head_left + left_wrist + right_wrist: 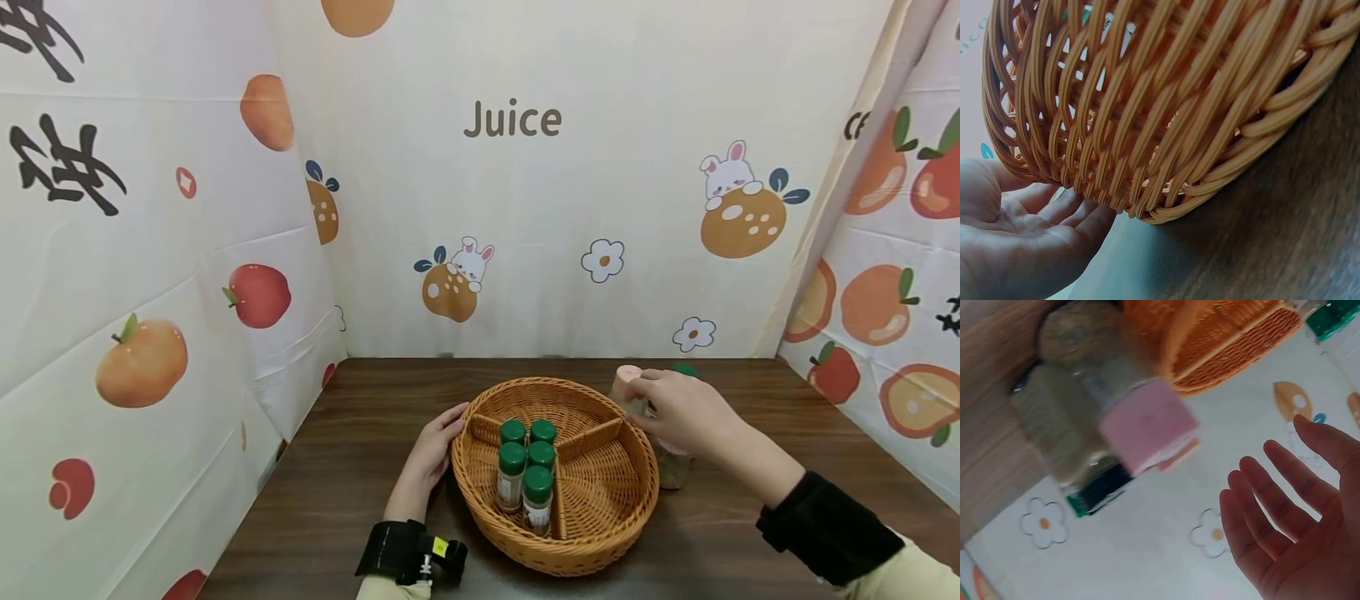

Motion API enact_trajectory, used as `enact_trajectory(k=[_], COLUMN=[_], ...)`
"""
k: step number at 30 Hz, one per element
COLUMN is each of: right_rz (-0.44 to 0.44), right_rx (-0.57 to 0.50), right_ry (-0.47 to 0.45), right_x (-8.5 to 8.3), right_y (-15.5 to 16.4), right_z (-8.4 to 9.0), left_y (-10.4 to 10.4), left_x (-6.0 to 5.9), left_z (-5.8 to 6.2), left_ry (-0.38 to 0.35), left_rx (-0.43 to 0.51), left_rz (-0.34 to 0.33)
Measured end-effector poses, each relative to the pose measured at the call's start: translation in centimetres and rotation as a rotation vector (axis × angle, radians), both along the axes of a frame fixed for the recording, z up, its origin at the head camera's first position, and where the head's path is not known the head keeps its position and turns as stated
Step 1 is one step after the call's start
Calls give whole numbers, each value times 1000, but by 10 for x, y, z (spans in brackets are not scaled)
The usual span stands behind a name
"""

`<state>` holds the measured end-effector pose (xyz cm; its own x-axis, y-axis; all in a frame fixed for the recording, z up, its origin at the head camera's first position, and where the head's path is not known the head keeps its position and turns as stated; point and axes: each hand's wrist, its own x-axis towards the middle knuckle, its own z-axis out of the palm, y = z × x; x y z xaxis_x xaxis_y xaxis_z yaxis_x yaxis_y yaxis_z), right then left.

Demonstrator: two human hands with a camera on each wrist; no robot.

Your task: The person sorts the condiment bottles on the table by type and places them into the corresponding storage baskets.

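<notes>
A round wicker basket [557, 560] with inner dividers stands on the dark wooden table [352, 483]. Several green-capped spice jars [525, 475] stand upright in its left compartment. My left hand [431, 454] lies with straight fingers against the basket's left wall; in the left wrist view the fingertips [1085, 215] touch the weave [1166, 112]. My right hand [678, 412] hovers just right of the basket, palm open [1297, 512], holding nothing. A pink-capped jar [625, 381] [1147, 428] stands at its fingertips, a green-capped jar [684, 368] behind it, and another jar [672, 468] under the hand.
Printed cloth walls [525, 208] close in the table at the back and on both sides. Bare tabletop lies left of the basket and along the back edge. The basket's right compartment [600, 483] holds nothing.
</notes>
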<state>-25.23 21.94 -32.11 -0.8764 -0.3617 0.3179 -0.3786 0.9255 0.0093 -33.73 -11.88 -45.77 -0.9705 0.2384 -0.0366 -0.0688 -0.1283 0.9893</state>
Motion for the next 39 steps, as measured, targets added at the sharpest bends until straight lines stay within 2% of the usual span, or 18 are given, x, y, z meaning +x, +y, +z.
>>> enact_trajectory(k=[11,28,33,39], right_rz=[-49,-50,-35,-37], right_rx=[-29,-61,-64,-67], right_ry=[-74,-81,-59,-70], right_x=[0,-5,-4,-1], right_y=[43,53,53,51], right_z=[-19,-37,-37,-26], left_y=[1,0,0,-1], left_x=[0,2,2,0], left_z=[0,1,0,0], left_ry=[-2,-3,-11,-14], left_rx=[3,0,-2,-17], left_rz=[5,-10,-13,-9])
